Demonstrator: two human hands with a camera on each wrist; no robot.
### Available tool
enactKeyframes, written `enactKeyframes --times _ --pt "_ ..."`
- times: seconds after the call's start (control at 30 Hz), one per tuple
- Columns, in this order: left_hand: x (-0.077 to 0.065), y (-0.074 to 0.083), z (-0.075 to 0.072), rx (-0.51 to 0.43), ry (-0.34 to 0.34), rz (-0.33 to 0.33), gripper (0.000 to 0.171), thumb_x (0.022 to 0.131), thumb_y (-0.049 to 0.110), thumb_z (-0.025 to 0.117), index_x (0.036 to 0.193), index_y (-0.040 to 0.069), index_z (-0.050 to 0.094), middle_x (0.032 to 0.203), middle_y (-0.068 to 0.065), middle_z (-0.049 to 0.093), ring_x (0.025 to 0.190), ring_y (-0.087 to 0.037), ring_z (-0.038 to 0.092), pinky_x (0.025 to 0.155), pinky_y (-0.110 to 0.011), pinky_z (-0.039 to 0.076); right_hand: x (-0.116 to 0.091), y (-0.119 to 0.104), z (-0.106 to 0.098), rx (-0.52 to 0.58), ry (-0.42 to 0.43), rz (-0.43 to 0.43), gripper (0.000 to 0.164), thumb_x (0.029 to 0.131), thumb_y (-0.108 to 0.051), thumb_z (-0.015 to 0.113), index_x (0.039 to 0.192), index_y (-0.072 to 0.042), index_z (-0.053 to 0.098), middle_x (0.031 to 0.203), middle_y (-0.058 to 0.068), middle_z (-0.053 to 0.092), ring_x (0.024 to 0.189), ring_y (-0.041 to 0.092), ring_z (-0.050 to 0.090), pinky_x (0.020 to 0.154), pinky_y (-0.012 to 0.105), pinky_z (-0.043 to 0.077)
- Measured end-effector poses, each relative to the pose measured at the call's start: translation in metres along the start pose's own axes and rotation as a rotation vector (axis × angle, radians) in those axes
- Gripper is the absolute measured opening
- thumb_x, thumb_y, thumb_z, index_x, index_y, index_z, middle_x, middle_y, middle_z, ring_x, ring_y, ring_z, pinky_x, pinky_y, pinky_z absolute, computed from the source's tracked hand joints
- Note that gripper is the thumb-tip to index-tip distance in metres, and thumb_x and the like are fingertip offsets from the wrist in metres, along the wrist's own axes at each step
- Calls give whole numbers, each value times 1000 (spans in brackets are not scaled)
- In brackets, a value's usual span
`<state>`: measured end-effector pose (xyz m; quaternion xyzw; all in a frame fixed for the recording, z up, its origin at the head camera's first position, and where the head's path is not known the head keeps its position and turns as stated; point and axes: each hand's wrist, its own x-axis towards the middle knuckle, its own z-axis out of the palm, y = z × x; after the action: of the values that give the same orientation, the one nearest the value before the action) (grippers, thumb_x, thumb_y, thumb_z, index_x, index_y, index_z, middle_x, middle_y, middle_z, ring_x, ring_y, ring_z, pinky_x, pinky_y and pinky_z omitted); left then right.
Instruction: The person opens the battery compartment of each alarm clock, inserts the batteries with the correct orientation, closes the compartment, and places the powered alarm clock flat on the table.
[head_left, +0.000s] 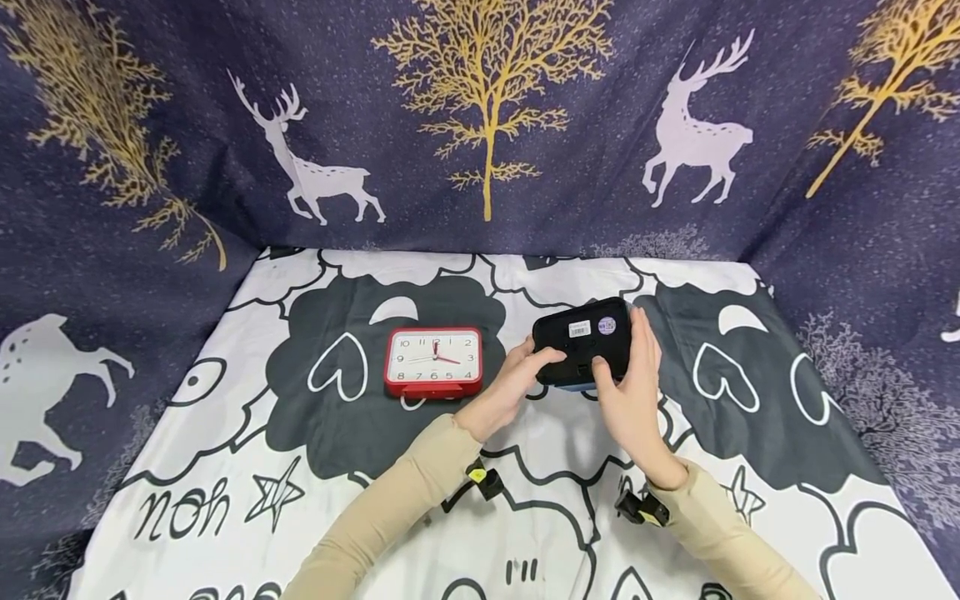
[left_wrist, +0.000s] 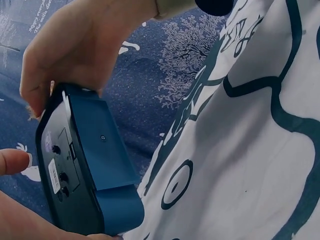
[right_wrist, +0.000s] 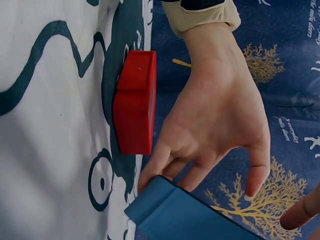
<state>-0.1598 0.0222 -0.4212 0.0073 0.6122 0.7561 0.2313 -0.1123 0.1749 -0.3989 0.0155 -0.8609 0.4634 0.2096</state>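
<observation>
A blue clock (head_left: 553, 332) with a black back is held between both hands, back turned up toward the head camera. That back carries a white barcode label (head_left: 579, 329) and a round purple sticker (head_left: 607, 325). Small dark knobs (left_wrist: 63, 177) show on it in the left wrist view. At its left end the left hand (head_left: 512, 385) grips it, thumb toward the back. The right hand (head_left: 633, 404) holds the right end, its thumb also over the back. The clock's dial faces away and is hidden. To the left, a red clock (head_left: 435, 360) sits face up, touched by neither hand.
A white and dark cartoon-print cloth (head_left: 525, 467) covers the table. Dark blue curtains (head_left: 420, 183) printed with deer and trees hang behind it and at both sides. Black wrist straps (head_left: 491, 483) show below the hands.
</observation>
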Motion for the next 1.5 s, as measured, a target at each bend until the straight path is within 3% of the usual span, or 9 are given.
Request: enactKeyframes --times 0.13,0.4,0.47,0.6,0.67,0.7,0.77,1.23,1.5 --pt "1 -2 0 -17 -16 -18 68 89 28 58 150 9 35 163 -7 13 150 -26 13 119 -52 19 -1 1 3 -15 27 -61 74 88 -4 54 154 -7 22 161 15 18 147 33 15 114 60 16" --pt "-2 -4 1 -24 8 -72 97 87 36 62 156 5 1 164 -6 -4 151 -29 6 121 -48 10 -4 0 8 -56 48 -150 76 84 -1 55 153 -4 24 159 18 22 145 38 18 113 61 15" --pt "-2 -4 2 -19 21 -85 100 87 38 63 156 6 -2 164 -5 -5 145 -27 23 122 -46 10 -5 0 9 -61 45 -167 76 84 -1 55 153 -3 24 159 19 22 145 39 19 112 62 14" --pt "-2 -5 3 -28 29 -101 102 87 44 63 156 6 -2 164 -3 -6 144 -24 23 122 -45 9 -6 -1 9 -67 37 -191 76 84 -1 56 153 -4 25 158 20 23 145 38 19 111 64 15" --pt "-2 -5 3 -31 25 -103 103 87 47 63 156 7 -3 164 -2 -7 148 -27 17 122 -47 7 -6 -1 9 -66 32 -201 75 84 -1 56 153 -4 26 158 20 23 146 37 19 111 65 15" --pt "-2 -5 3 -33 17 -104 103 88 48 62 156 7 -4 164 -2 -9 151 -27 2 122 -48 5 -6 -1 9 -66 31 -205 75 84 -1 56 153 -4 26 158 19 23 146 36 19 112 64 15" --pt "-2 -6 3 -31 6 -104 104 88 50 61 156 9 -6 164 -2 -10 151 -29 -1 121 -51 3 -6 0 9 -62 28 -218 74 84 0 56 152 -4 27 158 18 24 147 36 19 113 63 16" --pt "0 -9 6 -94 -36 -57 107 86 54 59 155 16 -13 163 -9 -1 148 -32 13 118 -58 12 -8 -2 17 -51 -7 -387 65 86 -1 54 147 6 32 154 25 31 143 41 26 117 56 18" --pt "4 -10 8 -174 -74 -31 119 82 56 64 153 11 -20 162 -15 8 150 -30 10 120 -53 7 -9 -12 19 -25 -64 -381 62 84 4 53 145 4 39 152 20 37 144 34 30 120 51 16"
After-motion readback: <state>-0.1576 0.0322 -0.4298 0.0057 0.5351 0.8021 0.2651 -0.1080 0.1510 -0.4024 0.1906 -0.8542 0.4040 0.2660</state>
